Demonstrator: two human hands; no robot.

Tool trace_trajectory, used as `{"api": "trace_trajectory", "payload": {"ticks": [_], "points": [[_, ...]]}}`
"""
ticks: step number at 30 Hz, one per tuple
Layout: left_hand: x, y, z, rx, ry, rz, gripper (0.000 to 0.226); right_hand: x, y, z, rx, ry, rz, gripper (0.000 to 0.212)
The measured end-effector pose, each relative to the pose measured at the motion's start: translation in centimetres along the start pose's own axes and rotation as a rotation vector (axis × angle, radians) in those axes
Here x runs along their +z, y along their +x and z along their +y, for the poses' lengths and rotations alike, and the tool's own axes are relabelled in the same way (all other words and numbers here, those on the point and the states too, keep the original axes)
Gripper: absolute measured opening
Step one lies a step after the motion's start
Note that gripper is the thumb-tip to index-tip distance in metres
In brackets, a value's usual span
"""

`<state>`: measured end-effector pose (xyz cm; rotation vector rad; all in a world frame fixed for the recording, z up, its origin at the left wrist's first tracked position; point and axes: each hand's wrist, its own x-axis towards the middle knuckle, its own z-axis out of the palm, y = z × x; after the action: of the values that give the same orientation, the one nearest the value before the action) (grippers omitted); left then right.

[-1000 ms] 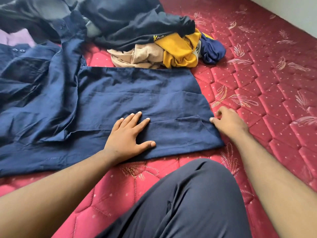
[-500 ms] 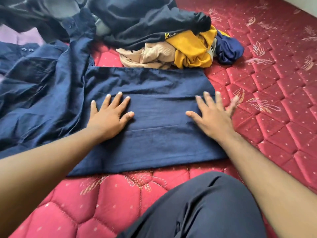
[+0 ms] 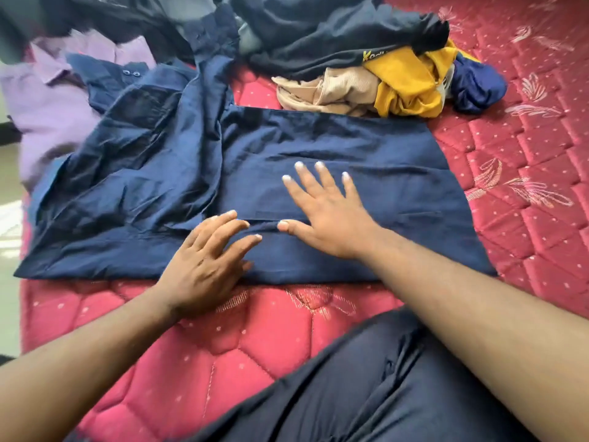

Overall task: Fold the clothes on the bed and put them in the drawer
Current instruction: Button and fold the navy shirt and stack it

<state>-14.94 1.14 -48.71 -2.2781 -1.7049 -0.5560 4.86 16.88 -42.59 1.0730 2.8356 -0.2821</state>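
nearest the camera there's the person's knee in dark trousers (image 3: 366, 393) over the red quilted bed (image 3: 223, 352), and just past it both hands sit flat on the navy garment (image 3: 366, 148) spread across the mattress. the left hand (image 3: 204, 263) has its fingers loosely spread with nothing gripped, resting near the garment's front edge, and the right hand (image 3: 331, 218) is pressed down with straight splayed fingers right beside it, thumb nearly touching the left fingertips. further back there's a heap with a yellow piece (image 3: 408, 81), a beige piece (image 3: 331, 90) and dark clothes (image 3: 334, 30), plus a lilac shirt (image 3: 47, 100) off to the left.
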Motion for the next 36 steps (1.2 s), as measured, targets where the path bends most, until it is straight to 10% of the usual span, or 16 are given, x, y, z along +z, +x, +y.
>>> {"api": "trace_trajectory", "payload": {"ticks": [9,15,21,26,36], "points": [[-3.1,-9.9,-6.6,-0.837,0.005,-0.358,0.067,8.6,-0.9,-10.6,0.115,0.084,0.059,0.089],[-4.7,-10.1,-6.9,-0.922,-0.026,-0.560,0.069,6.1,-3.0,-4.3,0.594,0.050,-0.100,0.090],[-3.0,-4.8,-0.4,-0.409,-0.055,-0.325,0.057,5.7,-2.0,-12.5,0.110,0.160,0.071,0.073],[-1.1,-2.5,2.1,-0.493,-0.034,-0.320,0.052,2.3,-1.9,-10.8,0.376,0.477,0.352,0.034],[2.1,1.7,3.7,-0.350,-0.163,-0.375,0.055,0.5,0.5,3.1,0.540,0.999,-0.865,0.017]]}}
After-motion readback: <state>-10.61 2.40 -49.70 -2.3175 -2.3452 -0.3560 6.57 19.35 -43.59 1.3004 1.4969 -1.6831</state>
